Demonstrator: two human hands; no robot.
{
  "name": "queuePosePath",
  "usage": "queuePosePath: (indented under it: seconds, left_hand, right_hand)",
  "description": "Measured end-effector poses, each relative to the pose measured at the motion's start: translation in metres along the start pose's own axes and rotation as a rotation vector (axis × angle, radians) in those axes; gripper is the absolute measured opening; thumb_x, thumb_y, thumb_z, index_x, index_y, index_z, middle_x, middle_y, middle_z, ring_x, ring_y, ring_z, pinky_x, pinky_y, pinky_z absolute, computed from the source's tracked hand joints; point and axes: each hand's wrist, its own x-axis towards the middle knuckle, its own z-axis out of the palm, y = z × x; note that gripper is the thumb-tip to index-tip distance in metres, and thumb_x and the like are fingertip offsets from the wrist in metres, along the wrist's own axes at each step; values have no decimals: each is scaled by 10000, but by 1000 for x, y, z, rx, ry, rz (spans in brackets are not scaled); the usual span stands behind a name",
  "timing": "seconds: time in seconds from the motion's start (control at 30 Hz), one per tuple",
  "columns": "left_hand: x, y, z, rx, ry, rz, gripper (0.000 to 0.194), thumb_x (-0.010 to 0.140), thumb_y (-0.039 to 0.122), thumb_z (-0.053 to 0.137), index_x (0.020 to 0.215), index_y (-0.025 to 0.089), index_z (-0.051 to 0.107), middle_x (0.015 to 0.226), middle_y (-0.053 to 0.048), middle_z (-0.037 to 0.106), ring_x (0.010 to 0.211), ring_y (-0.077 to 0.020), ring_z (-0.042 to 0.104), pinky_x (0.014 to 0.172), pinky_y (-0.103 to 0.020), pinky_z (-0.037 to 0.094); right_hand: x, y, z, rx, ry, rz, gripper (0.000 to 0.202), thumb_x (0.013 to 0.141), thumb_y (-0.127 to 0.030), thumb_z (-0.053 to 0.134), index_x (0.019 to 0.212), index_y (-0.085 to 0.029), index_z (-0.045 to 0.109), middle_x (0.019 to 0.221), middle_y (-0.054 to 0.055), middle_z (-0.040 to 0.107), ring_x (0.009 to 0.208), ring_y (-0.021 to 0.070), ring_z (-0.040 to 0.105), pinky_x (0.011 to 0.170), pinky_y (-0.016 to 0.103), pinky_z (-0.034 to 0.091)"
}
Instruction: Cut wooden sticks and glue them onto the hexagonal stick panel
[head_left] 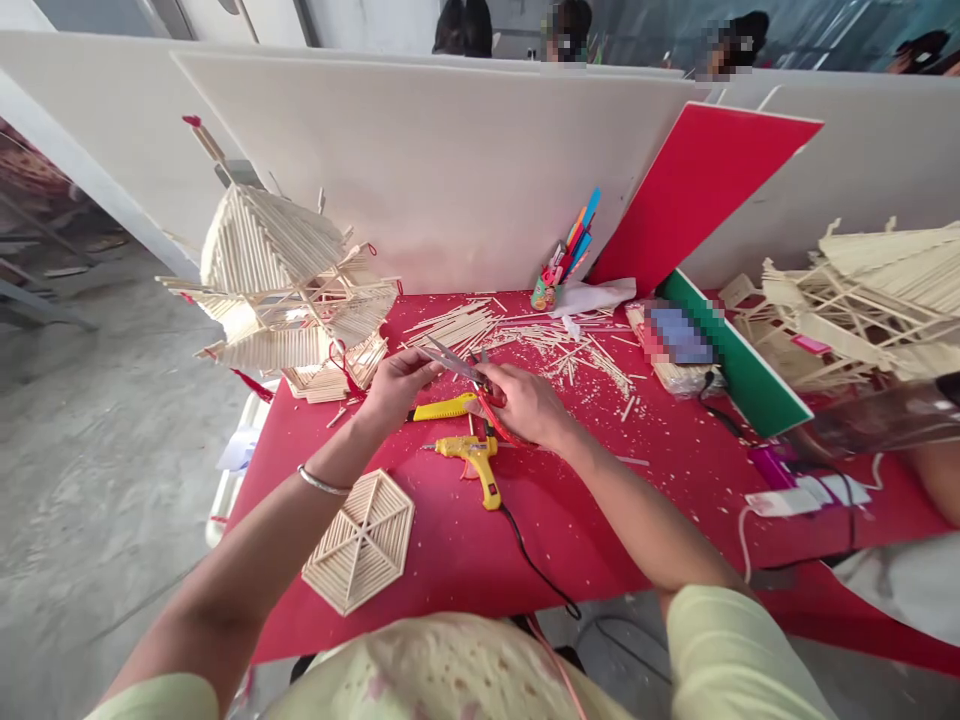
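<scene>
My right hand [521, 400] is closed around a pair of scissors [454, 362] with red handles. The blades point left, toward my left hand [397, 385], whose thumb and fingers are pinched together near the tips. Whatever lies in that pinch is too small to make out. Just below the hands are a yellow utility knife [442, 408] and a yellow hot glue gun [472, 458], its nozzle to the left and its cord trailing toward the table's front edge. A hexagonal panel of thin wooden sticks [364, 540] lies flat beside my left forearm.
On the red table [600, 540], loose sticks [457, 325] and scraps lie behind my hands. A stick-built pavilion model [270, 270] stands at left, another model [870, 300] at right beyond a green board [731, 350]. A pen cup [545, 292] stands at the back. Another person's arm shows right.
</scene>
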Motion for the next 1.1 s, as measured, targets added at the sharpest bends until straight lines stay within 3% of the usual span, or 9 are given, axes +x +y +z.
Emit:
queuePosePath:
  seconds: [0.3,0.63,0.87,1.1]
  left_hand:
    - [23,-11,-1,69,-21,-5,334,701,449,905,767,152,768,626,0,605,565,-83,454,553,-238,352]
    - [42,-25,-3,52,-24,-101,317,688,430,903,768,155,767,619,13,575,540,-66,429,525,-224,320]
    - [44,-31,3,7,-7,-200,369,629,443,929,742,152,734,597,21,564,511,-62,416,504,-229,310]
    - [37,-35,7,-37,-24,-217,404,595,446,949,757,150,727,649,10,605,552,-70,484,530,-213,372]
  right_hand:
    - [16,15,9,45,-31,28,533,974,-642,618,1320,-238,659,873,24,691,711,162,594,631,261,356]
    - [30,31,25,24,-103,68,608,1012,-674,512,1346,-192,672,874,64,750,676,182,656,607,280,432]
    - [28,33,31,-14,-110,146,547,1030,-612,530,1380,-219,681,953,96,798,769,227,734,666,304,501]
    - [17,28,23,-40,-124,146,615,1020,-678,490,1305,-181,713,850,84,787,667,207,709,630,290,475]
